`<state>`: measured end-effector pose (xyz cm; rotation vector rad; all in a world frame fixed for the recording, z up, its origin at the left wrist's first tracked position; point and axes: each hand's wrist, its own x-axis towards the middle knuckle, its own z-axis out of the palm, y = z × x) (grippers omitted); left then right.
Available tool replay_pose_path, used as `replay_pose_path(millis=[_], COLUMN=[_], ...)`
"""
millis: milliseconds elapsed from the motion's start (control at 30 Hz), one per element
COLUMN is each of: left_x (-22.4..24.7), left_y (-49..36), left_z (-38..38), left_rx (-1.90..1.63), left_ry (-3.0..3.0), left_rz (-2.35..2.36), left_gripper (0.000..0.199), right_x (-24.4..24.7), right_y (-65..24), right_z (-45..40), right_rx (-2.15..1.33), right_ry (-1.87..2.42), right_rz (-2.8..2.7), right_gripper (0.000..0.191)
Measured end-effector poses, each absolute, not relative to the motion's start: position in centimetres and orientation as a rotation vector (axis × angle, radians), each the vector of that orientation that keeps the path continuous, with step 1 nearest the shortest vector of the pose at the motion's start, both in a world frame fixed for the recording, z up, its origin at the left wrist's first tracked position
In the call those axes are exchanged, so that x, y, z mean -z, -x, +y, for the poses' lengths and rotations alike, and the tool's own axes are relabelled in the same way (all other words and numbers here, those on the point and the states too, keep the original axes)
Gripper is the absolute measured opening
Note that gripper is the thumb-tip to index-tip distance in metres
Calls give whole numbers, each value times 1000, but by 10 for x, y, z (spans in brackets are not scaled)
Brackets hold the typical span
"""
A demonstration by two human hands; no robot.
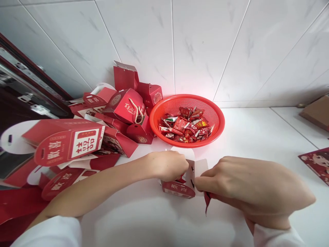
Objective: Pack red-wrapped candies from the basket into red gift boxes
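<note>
A small red and white paper gift box stands open on the white surface, its pale side flap folded outward to the right. Over its opening is my left hand, with the fingers curled down and their tips hidden inside. A bit of red shows under those fingers, too covered to name. My right hand is closed beside the box, its fingertips at the flap. Out from under it sticks a red-wrapped candy. Just behind the box sits a red plastic basket holding many wrapped candies.
On the left, red gift boxes are heaped against the tiled wall, some with rope handles. A dark cabinet or door frame stands far left. A printed red card or box and a brown box lie at right.
</note>
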<state>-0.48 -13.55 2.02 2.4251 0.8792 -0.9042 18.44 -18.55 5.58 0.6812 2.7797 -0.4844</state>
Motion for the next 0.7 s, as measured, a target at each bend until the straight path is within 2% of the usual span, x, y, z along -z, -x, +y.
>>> replay_pose_path(millis=[100,200,367,533,700], left_x=[-28,-25,-2,10,1], left_y=[7,3,-12,-18,-5], left_z=[-136,-132,-121,-120,-124], left_rx=[740,624,714,698,629], left_ry=[-2460,-2463,-2390,-2303,-2335], left_rz=[869,749,634,608,720], left_gripper=[29,25,17,18,21], right_x=[-56,-55,-53,-52,-51], right_y=[-184,-186,-188,-189,-191], right_z=[-186,-187,-188,-189,-189], right_rx=[507,512,469,467,521], right_ry=[-697,-692,-687,-718,-712], right_rz=[2771,2818,2861,2840,2867], right_gripper=[25,24,24,24,43])
